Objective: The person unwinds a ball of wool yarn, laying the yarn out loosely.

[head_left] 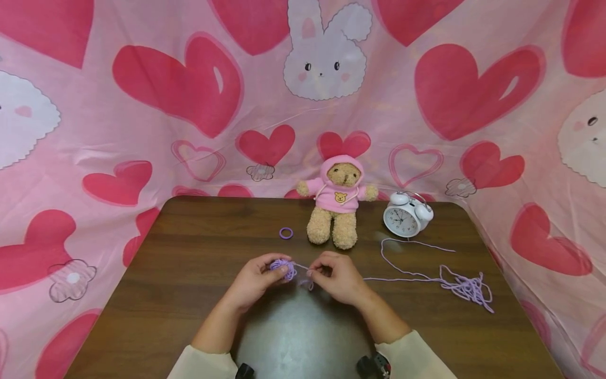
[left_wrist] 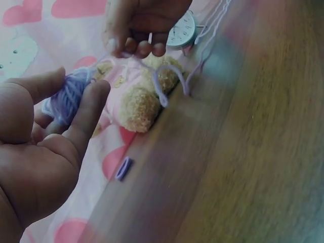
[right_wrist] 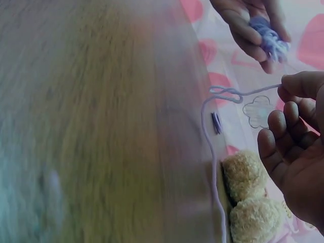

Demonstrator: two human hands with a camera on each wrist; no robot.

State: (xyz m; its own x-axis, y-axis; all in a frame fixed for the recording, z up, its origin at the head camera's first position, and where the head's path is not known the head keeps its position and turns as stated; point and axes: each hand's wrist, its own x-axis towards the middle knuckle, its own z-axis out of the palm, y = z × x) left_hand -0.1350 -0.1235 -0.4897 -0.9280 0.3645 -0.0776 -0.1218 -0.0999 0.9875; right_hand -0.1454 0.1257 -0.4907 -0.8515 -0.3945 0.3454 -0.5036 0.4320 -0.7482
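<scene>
Hands [head_left: 251,281] hold a lilac yarn bundle [head_left: 285,270] and strand [right_wrist: 263,90].

Bear [head_left: 337,202], clock [head_left: 401,221], ring [head_left: 281,235], yarn [head_left: 466,289] on table [head_left: 189,252]

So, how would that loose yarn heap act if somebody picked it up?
The heap would probably flop, since it lies in bends and loops on the table. It's likely light, being thin and loosely piled. It may snag, as its loops cross and one strand runs towards the right hand.
</scene>
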